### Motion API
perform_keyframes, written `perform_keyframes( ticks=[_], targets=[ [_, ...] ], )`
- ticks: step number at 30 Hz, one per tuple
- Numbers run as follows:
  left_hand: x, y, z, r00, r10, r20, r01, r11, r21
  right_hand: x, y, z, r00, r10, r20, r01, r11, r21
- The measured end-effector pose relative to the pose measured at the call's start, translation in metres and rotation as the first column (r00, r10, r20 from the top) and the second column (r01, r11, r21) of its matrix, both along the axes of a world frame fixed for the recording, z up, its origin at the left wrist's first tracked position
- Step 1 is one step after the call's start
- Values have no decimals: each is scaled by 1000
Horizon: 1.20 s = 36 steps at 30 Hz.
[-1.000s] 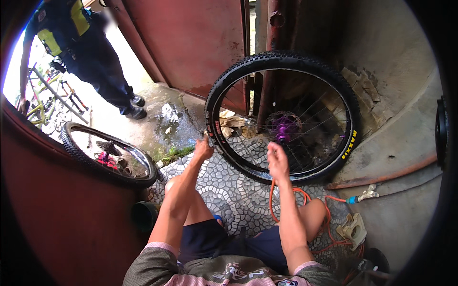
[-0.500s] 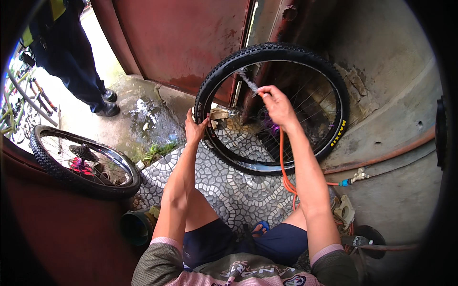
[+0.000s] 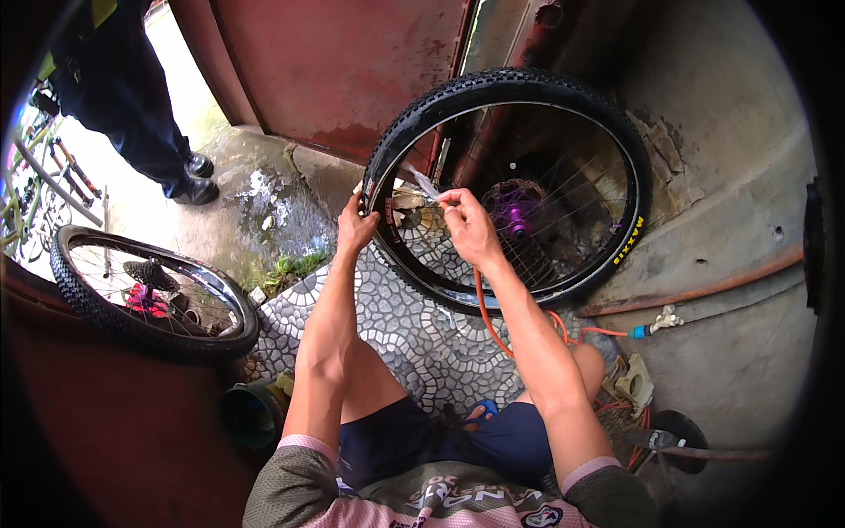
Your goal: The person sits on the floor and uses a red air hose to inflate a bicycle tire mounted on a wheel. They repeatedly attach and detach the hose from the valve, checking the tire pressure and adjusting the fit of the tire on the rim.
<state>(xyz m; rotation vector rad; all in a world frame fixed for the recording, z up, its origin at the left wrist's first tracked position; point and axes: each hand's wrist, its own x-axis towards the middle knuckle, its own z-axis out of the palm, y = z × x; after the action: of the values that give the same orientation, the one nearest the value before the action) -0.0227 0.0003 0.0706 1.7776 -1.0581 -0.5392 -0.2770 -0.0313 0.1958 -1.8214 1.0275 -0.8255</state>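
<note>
A bicycle wheel (image 3: pixel 519 84) with a knobby black tyre and a purple hub (image 3: pixel 517 220) stands tilted in front of me. My left hand (image 3: pixel 358 227) is closed round its left side, thumb on the inner edge and fingers partly hidden behind the tyre. Inside the wheel's outline, my right hand (image 3: pixel 473 231) grips the end of an orange hose (image 3: pixel 489 324). A clear jet of water (image 3: pixel 422 183) leaves the hose toward the rim's left side, close above my left hand. The hose runs down past my right forearm.
Another bicycle wheel (image 3: pixel 75 290), with a cassette, leans at left. A person in dark trousers (image 3: pixel 132 114) stands beyond it, near several bicycles. A red metal door (image 3: pixel 334 70) and a curved concrete wall (image 3: pixel 739 176) bound the space. A dark bucket (image 3: pixel 251 415) sits by my left arm.
My right hand has moved left and slightly down with the hose, nearer my left hand. The water jet has shifted to the rim's left side. The wheel sits slightly higher in view.
</note>
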Motion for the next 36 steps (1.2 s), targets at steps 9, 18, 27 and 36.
perform_keyframes(
  ticks=[9,18,27,36],
  targets=[
    [-5,5,5,988,-68,-141,70,998,9,19,10,-42,996,-20,92,21,1000,-14],
    [-6,8,2,996,-35,-78,39,998,41,14,24,-49,998,3,-64,-1,999,43],
    [-8,6,2,998,-61,13,61,998,2,21,27,-53,997,29,65,-34,997,69],
    [-35,-3,32,967,137,212,-96,976,-196,6,28,-24,1000,18,0,-18,1000,19]
  ],
)
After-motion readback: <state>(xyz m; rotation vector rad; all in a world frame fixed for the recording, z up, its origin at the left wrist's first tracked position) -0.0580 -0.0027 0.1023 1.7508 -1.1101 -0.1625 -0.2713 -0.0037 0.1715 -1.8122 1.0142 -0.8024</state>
